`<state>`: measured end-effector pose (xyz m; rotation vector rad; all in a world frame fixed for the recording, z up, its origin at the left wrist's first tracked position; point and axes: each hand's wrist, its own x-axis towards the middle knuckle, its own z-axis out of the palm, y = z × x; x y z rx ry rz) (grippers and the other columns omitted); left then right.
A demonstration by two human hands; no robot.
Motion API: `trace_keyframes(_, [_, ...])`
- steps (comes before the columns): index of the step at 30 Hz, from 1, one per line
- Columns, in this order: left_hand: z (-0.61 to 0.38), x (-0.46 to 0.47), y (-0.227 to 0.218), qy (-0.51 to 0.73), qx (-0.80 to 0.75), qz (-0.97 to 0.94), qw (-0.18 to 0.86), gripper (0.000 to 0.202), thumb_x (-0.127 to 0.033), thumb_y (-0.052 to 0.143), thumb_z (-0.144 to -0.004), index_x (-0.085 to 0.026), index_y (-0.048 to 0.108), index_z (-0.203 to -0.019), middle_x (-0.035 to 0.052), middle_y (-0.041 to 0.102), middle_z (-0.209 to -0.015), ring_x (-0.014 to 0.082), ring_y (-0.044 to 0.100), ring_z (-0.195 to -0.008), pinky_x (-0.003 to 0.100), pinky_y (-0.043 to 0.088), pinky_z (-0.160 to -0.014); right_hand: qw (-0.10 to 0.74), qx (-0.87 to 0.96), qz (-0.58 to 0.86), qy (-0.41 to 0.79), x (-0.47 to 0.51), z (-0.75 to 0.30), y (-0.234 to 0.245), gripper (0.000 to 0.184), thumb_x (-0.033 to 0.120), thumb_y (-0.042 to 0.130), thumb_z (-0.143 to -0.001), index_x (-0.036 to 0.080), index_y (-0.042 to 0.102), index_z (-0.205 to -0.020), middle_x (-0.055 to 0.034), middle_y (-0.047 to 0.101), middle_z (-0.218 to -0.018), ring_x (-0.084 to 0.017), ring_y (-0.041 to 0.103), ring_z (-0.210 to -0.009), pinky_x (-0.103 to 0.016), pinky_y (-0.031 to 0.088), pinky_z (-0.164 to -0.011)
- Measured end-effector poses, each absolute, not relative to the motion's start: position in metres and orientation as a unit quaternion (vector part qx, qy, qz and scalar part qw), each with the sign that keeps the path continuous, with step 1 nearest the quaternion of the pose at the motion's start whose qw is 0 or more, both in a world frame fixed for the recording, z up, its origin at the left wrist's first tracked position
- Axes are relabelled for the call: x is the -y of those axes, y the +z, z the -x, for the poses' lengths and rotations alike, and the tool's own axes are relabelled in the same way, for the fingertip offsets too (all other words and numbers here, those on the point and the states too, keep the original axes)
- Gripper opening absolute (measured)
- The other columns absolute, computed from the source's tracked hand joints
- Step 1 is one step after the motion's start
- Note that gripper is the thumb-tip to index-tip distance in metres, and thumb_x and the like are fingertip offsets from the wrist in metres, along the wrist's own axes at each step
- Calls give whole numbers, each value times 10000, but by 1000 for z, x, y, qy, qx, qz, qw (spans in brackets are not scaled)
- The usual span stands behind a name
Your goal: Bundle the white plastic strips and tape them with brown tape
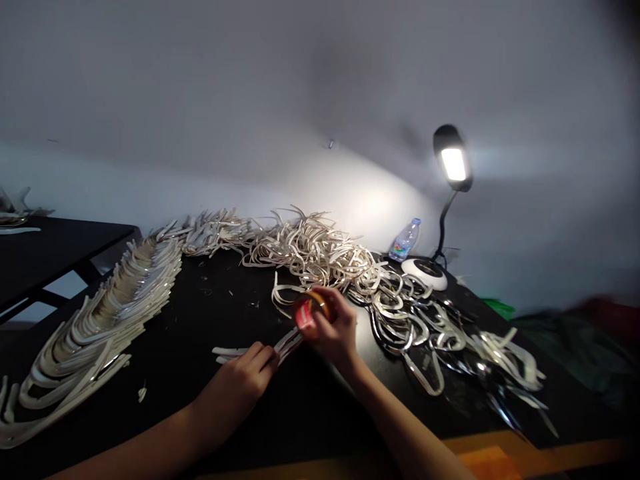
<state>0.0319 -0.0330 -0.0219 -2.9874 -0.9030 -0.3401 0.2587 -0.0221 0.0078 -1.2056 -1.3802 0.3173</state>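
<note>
Near the middle of the black table, my left hand (246, 375) is closed over a pair of pale, glossy-edged strips (288, 343), pressing them close to the tabletop. Their pale ends stick out to the left of my fingers. My right hand (336, 328) grips a roll of tape (306, 319) with a red inner face and an amber-brown rim, held over the right end of these strips. Whether tape runs from the roll to the strips cannot be made out. Just behind the roll lies a loose curved strip (283, 288).
A long row of stacked curved strips (120, 300) lines the left side. Tangled strips (320, 247) heap along the back, and more coiled strips (400, 320) spread to the right. A lit desk lamp (424, 272) and a plastic bottle (404, 241) stand back right.
</note>
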Motion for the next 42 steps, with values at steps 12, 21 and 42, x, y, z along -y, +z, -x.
trace_keyframes(12, [-27,25,-39,-262,225,938,-34,237,-4,530,-975,-157,647,-1113,74,696,-1063,234,673,-934,365,627,-783,427,717,531,147,38,-228,11,431,234,664,-797,255,694,-1226,-32,804,-1012,-218,762,-852,-287,557,-779])
trace_keyframes(21, [-26,28,-46,-258,224,940,17,294,4,537,-947,-134,654,-1178,95,703,-1059,270,649,-969,422,606,-832,404,726,540,135,37,-229,11,457,229,662,-791,268,685,-1246,-22,806,-1008,-207,754,-826,-278,529,-739])
trace_keyframes(42, [-28,29,-30,-241,256,936,-18,220,-57,518,-1000,-195,678,-1058,40,709,-994,204,670,-872,302,568,-733,567,631,496,184,28,-247,9,375,199,637,-760,245,721,-1122,-9,800,-989,-200,748,-842,-277,568,-792])
